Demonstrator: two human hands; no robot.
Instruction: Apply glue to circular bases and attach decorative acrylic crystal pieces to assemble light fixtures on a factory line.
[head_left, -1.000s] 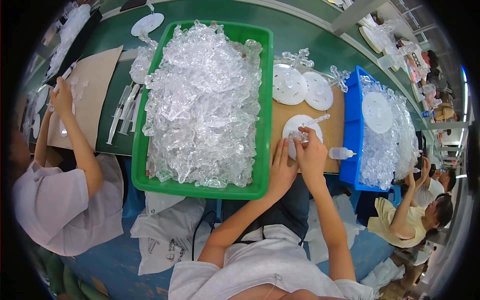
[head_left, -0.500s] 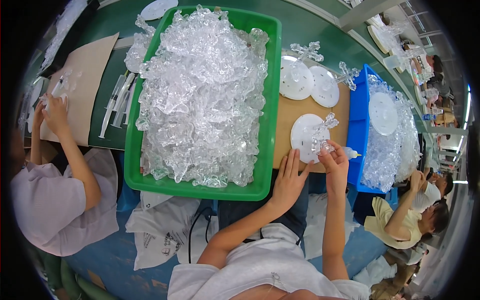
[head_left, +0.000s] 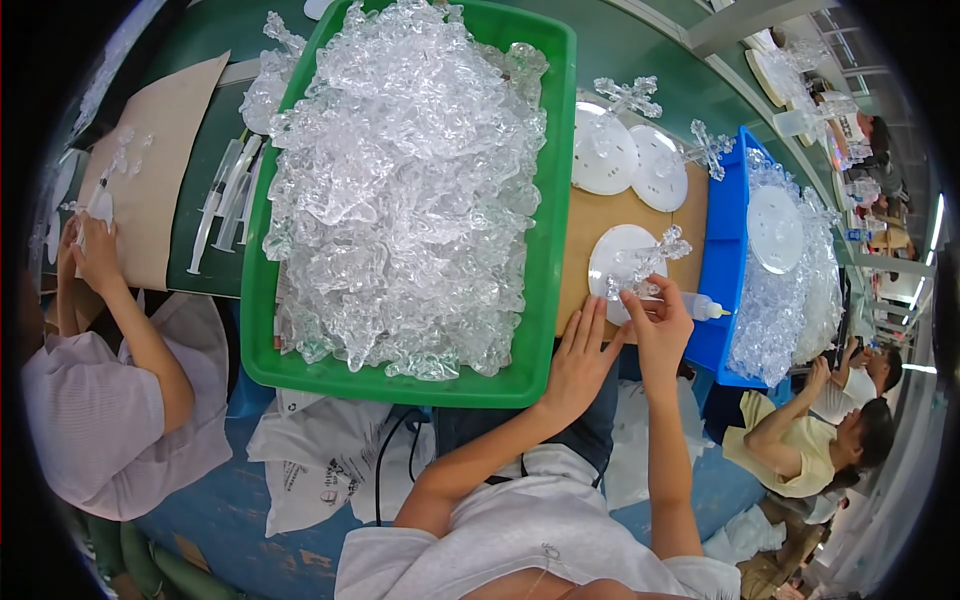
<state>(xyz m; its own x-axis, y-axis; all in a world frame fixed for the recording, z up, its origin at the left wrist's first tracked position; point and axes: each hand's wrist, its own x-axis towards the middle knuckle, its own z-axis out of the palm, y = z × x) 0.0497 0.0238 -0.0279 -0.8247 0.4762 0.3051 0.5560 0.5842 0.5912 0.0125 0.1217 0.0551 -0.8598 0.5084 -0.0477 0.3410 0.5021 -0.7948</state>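
Note:
A white round disc (head_left: pixel 606 262) lies on the brown board in front of me, with a clear cross-shaped plastic piece (head_left: pixel 668 246) tilted on it. My right hand (head_left: pixel 662 325) pinches the near end of this piece between thumb and fingertips. Flat beside the disc, my left hand (head_left: pixel 580 358) touches its near edge with outstretched fingers and holds nothing. A small translucent bottle (head_left: pixel 703 306) with a yellow tip lies just right of my right hand. Behind are two more white discs, a left one (head_left: pixel 598 172) and a right one (head_left: pixel 660 180), each with a clear cross-shaped piece.
A green tray (head_left: pixel 557 200) heaped with clear plastic pieces stands to my left. On the right, a blue bin (head_left: pixel 728 250) holds more clear pieces and a white disc. Several syringes (head_left: pixel 215 200) lie beyond the tray, near a co-worker's hands (head_left: pixel 97 255).
My right hand has shifted slightly left and lower over the disc, still pinching the clear piece. More of the bottle now shows. My left hand stays at the disc's edge.

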